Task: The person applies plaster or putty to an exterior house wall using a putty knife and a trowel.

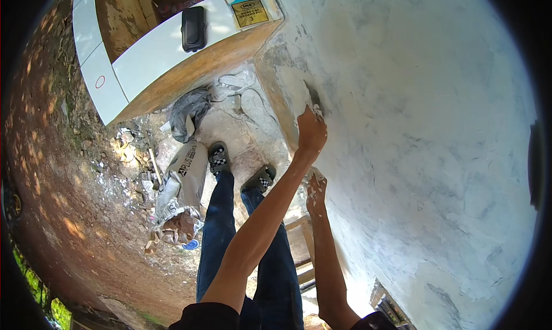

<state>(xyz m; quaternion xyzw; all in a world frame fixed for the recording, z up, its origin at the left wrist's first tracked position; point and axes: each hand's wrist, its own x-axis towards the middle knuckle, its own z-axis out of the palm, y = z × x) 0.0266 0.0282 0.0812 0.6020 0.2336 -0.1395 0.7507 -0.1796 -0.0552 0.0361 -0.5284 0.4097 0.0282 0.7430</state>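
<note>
My left hand [312, 131] is raised against the wall, its fingers closed on a putty knife. The putty knife's dark blade [313, 95] lies against the wall beside a patch of pale filler. White filler coats much of the wall [425, 128], with grey smears showing through. Lower and closer to me, my right hand [316, 193] is closed near the wall, its skin spotted with white filler. Something pale shows by its fingers, but I cannot make out what it holds.
A white tiled ledge [150, 65] carries a black case [194, 29] and a packaged paintbrush [249, 10]. On the ground lie a black plastic bag [190, 112] and an opened powder sack [183, 180], left of my sandals [218, 157]. A wooden frame [307, 238] stands below my right hand.
</note>
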